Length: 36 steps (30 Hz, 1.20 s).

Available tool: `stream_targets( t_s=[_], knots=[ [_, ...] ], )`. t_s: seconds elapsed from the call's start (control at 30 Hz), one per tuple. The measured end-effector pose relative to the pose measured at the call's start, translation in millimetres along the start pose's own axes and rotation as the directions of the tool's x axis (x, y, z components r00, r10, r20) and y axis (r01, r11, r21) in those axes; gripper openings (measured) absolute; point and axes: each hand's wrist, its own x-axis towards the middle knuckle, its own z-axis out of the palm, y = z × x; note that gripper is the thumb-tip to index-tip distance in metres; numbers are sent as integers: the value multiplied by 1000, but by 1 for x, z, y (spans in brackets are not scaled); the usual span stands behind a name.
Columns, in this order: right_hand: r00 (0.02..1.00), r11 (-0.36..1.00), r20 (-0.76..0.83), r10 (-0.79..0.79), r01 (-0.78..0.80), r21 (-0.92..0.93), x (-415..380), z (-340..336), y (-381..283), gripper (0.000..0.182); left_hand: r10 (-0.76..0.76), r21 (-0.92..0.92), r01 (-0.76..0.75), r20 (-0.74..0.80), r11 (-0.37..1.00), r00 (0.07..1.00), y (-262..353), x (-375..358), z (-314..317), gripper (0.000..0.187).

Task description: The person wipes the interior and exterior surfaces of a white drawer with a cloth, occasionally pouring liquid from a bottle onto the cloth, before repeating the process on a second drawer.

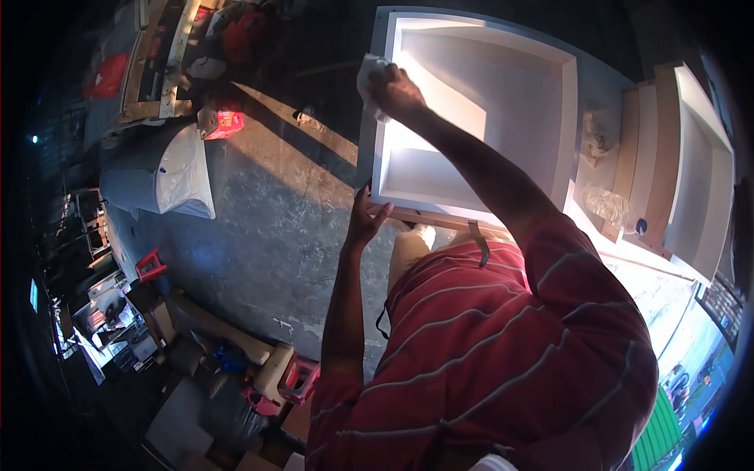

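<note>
A white, shallow open box like a drawer [503, 206] lies in front of my body, its inside facing up and partly sunlit. My right hand [399, 94] is closed around a crumpled whitish cloth [369, 78] and presses it on the far part of the box's left rim. The hand is slightly blurred. At the box's near left corner, my left hand [367, 213] grips the edge, thumb on the near side and fingers along the left side.
To the right stands another white and wooden box [695, 157], with plastic-wrapped bundles [605, 206] beside it. On the concrete floor at left are a red carton [226, 122], a covered greyish-white bulk [161, 177] and a small red stool [150, 265]. Clutter fills the lower left.
</note>
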Motion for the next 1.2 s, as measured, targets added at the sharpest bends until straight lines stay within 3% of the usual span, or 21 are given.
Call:
stream_targets(
  t_s=[0.07,0.1,0.2,0.27,0.3,0.33,0.4,0.47,0.5,0.53,0.6,0.67,0.7,0.73,0.8,0.87,0.93,0.97,1.07,1.1,1.2],
  knots=[
    [999,1000,-32,-4,5,28,-24,-7,-27,25,36,85,-37,15,996,999,-14,5,1,64],
    [995,971,34,96,-101,215,-37,-19,-45,26,41,83,-42,22,996,999,-14,2,2,64],
    [999,983,16,43,-45,180,-75,-32,-79,26,107,127,-101,-47,987,993,-13,4,6,53],
    [978,952,131,-165,123,282,-103,-4,-78,25,250,288,-223,-62,931,966,-17,8,6,43],
    [983,983,137,-119,98,155,-118,-5,-88,29,302,252,-262,-135,932,944,-33,14,11,39],
    [870,491,457,186,-485,724,-128,-15,-98,31,303,241,-264,-138,934,943,-43,16,12,39],
    [945,545,319,-69,-232,806,-143,-1,-83,36,95,73,-88,-91,993,991,-56,19,14,40],
    [934,923,302,-191,66,380,-121,-41,-85,36,205,98,-199,-60,975,977,-24,15,12,38],
    [970,950,172,-172,118,288,-114,-40,-86,38,135,111,-126,-83,986,987,-19,14,12,39],
    [978,983,183,-103,72,170,-108,-38,-88,42,64,123,-51,-106,991,992,-22,14,13,40],
    [987,978,17,-160,156,136,-106,-33,-100,42,90,19,-90,-48,996,995,-34,13,8,40],
    [996,983,23,-82,76,169,-123,-39,-114,42,6,-377,46,135,925,991,-35,9,-10,44],
    [999,978,33,-9,2,208,-133,-44,-123,42,-21,-405,73,131,911,991,-51,19,-17,47],
    [979,988,-192,-67,92,121,-144,-43,-129,38,-68,-440,173,245,881,967,-26,20,-29,50],
    [999,997,-50,5,-1,78,-165,-52,-133,33,-198,-588,240,136,772,971,-39,35,-35,49],
    [999,998,4,45,-45,36,-181,-60,-132,31,-142,-585,171,96,793,985,-39,59,-32,49],
    [995,996,54,89,-89,-4,-190,-67,-134,30,-84,-322,99,58,942,995,-28,85,-24,46],
    [997,996,25,79,-78,-39,-192,-69,-136,30,-60,-188,50,-46,981,997,-17,86,-18,48],
    [997,997,-28,74,-74,8,-186,-79,-151,31,79,-159,-80,-16,984,997,-49,143,-12,52],
    [994,996,-68,82,-84,-34,-187,-66,-153,30,-22,-39,23,19,999,1000,3,119,-5,62],
    [976,978,81,201,-194,-79,-188,-66,-148,28,53,273,-77,93,959,994,15,123,2,78]
  ],
)
